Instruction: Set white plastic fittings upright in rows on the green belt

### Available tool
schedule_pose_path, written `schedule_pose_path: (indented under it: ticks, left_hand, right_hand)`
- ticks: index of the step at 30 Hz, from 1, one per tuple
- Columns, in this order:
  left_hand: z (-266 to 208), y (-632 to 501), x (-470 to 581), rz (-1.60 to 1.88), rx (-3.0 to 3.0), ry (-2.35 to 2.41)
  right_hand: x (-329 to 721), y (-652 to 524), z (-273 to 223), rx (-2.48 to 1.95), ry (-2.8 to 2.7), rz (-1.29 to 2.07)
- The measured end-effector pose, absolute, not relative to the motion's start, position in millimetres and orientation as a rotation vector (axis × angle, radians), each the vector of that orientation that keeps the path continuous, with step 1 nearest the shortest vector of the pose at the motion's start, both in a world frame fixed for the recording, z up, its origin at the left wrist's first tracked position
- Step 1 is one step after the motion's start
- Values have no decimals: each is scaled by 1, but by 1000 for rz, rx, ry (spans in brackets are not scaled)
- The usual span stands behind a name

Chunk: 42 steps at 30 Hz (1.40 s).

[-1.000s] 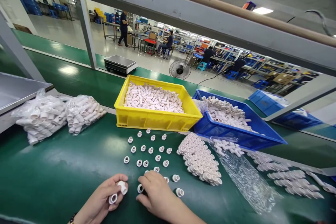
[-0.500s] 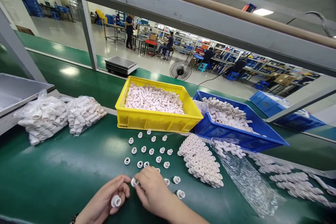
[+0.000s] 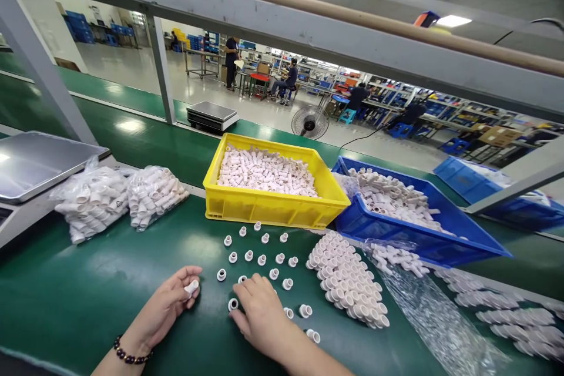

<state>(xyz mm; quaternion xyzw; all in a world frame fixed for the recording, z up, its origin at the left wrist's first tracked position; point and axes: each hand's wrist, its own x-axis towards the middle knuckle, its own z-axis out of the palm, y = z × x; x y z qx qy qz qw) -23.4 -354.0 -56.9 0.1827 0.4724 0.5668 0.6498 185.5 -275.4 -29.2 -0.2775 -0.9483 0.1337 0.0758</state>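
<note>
Partly covered by the left hand, a white piece sits pinched between its closed fingers above the worktop. Low over the surface, the right hand curls with thumb and fingers parted around a flanged fitting; whether they grip it, I cannot tell. Those fingers partly hide another fitting just beyond. Both forearms are cut off below.

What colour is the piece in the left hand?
The piece is white, seen in the head view.
</note>
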Motion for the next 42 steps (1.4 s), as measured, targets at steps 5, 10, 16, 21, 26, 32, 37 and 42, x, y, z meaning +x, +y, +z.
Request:
schedule_pose_path:
  ticks: [5,10,16,21,26,32,37,42]
  left_hand:
    - [-60,-334,-31,1289,519,1260]
    - [-66,-312,-41,1224,972,1761]
    - [-81,-300,-51,963,1285,2051]
    - [-97,-298,-53,803,1432,2048]
    - [-108,-294,-49,657,1690,2119]
    - [-97,-294,-38,632,1785,2160]
    - [-94,-295,-38,667,1718,2165]
    - [-98,-302,-46,887,1702,2076]
  right_hand:
    - [202,-280,-12,-777,-2655,484]
    - [214,-286,-9,-760,-2550,486]
    - [225,-285,-15,-806,-2499,456]
    - [228,-285,-20,-878,-2482,420]
    - [231,-285,-20,-875,-2459,413]
    - [244,-278,-5,-896,-2364,474]
    - [266,-262,1,-927,-2249,504]
    - [286,-250,2,-1039,-2150,474]
